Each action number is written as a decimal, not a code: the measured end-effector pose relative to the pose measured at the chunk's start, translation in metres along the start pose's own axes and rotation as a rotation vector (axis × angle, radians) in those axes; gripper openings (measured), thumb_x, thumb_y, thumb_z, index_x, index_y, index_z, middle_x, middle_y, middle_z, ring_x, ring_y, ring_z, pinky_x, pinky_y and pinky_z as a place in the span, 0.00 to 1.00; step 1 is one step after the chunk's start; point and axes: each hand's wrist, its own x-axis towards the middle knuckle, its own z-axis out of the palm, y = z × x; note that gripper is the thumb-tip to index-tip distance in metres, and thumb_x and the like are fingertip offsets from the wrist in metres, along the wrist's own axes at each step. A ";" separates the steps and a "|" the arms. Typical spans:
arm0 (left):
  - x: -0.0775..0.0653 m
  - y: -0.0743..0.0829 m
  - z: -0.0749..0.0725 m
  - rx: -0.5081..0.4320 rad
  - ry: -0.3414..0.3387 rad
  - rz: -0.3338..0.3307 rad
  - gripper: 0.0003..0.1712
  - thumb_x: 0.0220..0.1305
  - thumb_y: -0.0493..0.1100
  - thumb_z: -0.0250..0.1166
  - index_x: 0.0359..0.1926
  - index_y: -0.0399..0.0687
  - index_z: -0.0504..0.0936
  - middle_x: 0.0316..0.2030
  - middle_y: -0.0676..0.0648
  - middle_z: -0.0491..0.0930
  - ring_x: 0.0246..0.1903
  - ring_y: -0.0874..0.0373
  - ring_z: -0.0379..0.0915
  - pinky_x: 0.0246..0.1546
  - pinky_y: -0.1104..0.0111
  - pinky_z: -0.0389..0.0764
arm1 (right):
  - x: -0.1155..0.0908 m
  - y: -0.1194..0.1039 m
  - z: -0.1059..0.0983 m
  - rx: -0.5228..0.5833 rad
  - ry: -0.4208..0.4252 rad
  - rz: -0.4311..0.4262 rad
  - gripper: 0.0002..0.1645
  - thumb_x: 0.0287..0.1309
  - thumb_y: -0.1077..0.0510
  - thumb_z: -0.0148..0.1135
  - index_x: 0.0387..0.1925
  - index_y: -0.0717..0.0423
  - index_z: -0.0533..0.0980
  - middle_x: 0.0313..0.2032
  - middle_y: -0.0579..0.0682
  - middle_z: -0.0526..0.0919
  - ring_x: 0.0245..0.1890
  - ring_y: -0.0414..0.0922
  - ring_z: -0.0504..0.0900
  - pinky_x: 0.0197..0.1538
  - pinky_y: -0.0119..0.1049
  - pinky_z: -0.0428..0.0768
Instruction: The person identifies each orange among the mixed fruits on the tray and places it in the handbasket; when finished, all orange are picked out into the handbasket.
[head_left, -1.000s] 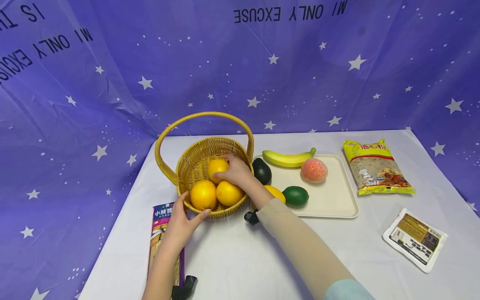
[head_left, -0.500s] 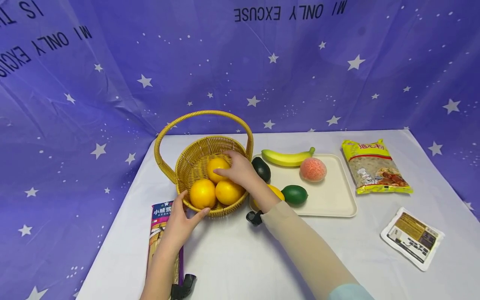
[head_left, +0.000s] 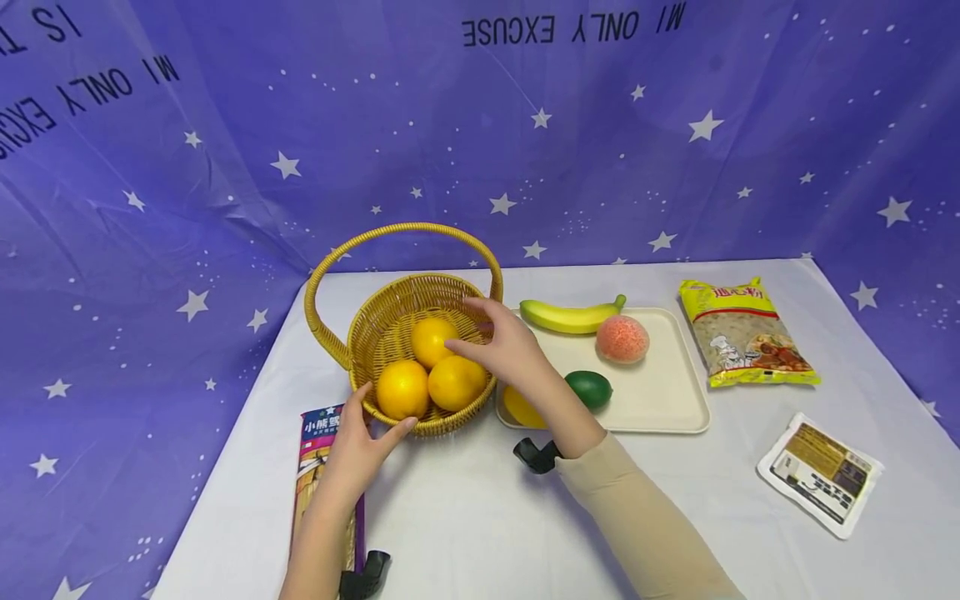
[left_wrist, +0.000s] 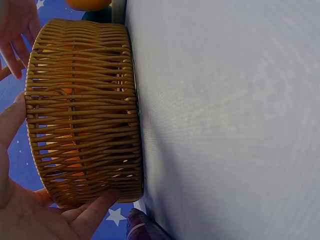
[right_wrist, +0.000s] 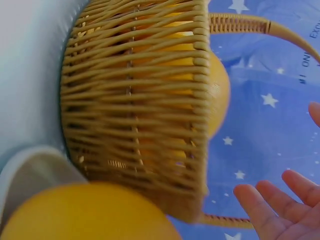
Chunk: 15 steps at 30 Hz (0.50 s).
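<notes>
A woven basket with a tall arched handle holds three oranges: a front left orange, a front right orange and a rear orange. My left hand grips the basket's near left side. In the left wrist view its thumb reaches the rim and its fingers lie against the wicker wall. Over the basket's right rim, my right hand has its fingers spread, holding nothing. The right wrist view shows these fingertips apart from the basket.
Right of the basket, a cream tray bears a banana, a peach, a green fruit and a yellow fruit. Farther right lie a yellow food bag and a white packet. A long packet lies under my left forearm.
My right hand has let go of the rear orange and drawn back up and to the right, its fingers spreading. The orange stays in the basket. My left hand keeps its place.
</notes>
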 end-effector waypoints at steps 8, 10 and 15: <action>0.000 -0.001 0.001 -0.008 -0.004 -0.010 0.59 0.52 0.70 0.61 0.72 0.47 0.41 0.70 0.37 0.47 0.67 0.41 0.48 0.64 0.46 0.53 | -0.033 0.013 -0.029 0.056 0.011 0.007 0.46 0.44 0.34 0.68 0.65 0.39 0.64 0.61 0.45 0.69 0.54 0.51 0.74 0.54 0.44 0.75; 0.000 -0.001 0.000 -0.005 -0.010 -0.017 0.59 0.52 0.71 0.60 0.72 0.48 0.40 0.70 0.37 0.47 0.68 0.41 0.47 0.64 0.46 0.53 | -0.041 0.019 -0.035 0.054 0.017 0.016 0.46 0.44 0.34 0.68 0.65 0.41 0.64 0.61 0.48 0.69 0.54 0.52 0.74 0.55 0.44 0.75; 0.001 -0.001 -0.002 0.009 -0.015 -0.020 0.60 0.52 0.71 0.60 0.72 0.48 0.40 0.70 0.37 0.46 0.68 0.40 0.46 0.64 0.44 0.53 | -0.057 0.036 -0.046 0.021 0.036 0.017 0.45 0.45 0.36 0.69 0.64 0.43 0.65 0.62 0.48 0.69 0.55 0.53 0.74 0.54 0.47 0.76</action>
